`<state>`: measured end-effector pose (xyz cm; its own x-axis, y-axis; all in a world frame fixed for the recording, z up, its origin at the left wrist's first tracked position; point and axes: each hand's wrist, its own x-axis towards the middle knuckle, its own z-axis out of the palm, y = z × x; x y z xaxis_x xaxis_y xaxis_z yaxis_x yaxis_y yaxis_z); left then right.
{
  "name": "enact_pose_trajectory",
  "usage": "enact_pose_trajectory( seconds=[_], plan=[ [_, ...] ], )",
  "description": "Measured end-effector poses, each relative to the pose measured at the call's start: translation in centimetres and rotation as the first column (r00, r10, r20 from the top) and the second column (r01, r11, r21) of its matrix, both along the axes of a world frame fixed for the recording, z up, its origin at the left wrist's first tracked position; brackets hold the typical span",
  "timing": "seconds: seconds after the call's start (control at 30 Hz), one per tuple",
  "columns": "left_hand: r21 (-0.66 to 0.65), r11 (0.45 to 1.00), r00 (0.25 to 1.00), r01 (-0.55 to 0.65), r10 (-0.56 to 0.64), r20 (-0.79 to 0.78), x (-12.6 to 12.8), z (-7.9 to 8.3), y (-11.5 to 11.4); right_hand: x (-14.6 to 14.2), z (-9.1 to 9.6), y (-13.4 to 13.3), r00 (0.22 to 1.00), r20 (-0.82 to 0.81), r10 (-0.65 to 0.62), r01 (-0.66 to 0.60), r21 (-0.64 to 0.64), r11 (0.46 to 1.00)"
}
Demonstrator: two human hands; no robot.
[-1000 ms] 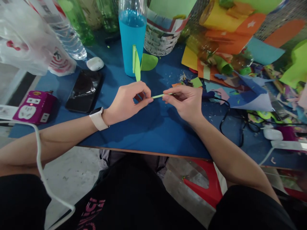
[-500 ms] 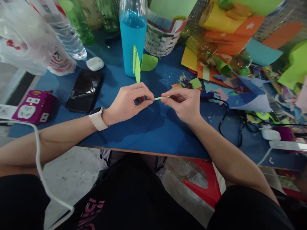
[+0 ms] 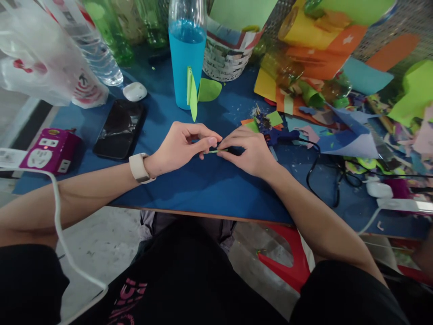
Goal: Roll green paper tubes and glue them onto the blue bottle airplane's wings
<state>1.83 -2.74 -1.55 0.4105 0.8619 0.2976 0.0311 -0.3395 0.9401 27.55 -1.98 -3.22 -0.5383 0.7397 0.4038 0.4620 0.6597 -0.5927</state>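
A thin light-green paper strip [image 3: 213, 151] lies low between my two hands, just above or on the blue table; I cannot tell which. With thumb and fingers pinched, my right hand [image 3: 249, 148] holds its right part. My left hand [image 3: 184, 146] curls around the left end, thumb and forefinger close together, their tips almost touching the right fingertips. Part of the strip is hidden by the fingers. Beyond my hands stands a clear bottle wrapped in blue paper [image 3: 187, 58], with light-green paper fins [image 3: 209, 90] on its lower side.
To the left are a black phone [image 3: 119, 128], a white earbud case [image 3: 135, 91], a purple power socket [image 3: 50, 151] and a plastic bag [image 3: 37, 58]. A woven basket [image 3: 226, 56] stands behind. Paper scraps [image 3: 352, 131], a blue glue gun [image 3: 282, 135] and its black cord lie right.
My hands have come closer together and slightly lower, with the right fingertips shifting left along the strip. My left wrist has turned, so the watch face is hidden.
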Motion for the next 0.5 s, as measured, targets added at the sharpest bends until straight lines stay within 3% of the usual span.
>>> enact_pose_trajectory(
  seconds=[0.17, 0.5],
  plan=[
    [-0.066, 0.998, 0.999, 0.009, -0.005, 0.054, 0.2, -0.2, -0.1, 0.1, 0.0, -0.2, 0.999, 0.041, 0.013, -0.014, 0.036, 0.999],
    [-0.057, 0.998, 0.995, 0.01, -0.004, 0.104, 0.2, -0.3, 0.0, -1.0, 0.9, -1.2, 0.95, -0.254, -0.182, 0.227, 0.158, 0.961]
  ],
)
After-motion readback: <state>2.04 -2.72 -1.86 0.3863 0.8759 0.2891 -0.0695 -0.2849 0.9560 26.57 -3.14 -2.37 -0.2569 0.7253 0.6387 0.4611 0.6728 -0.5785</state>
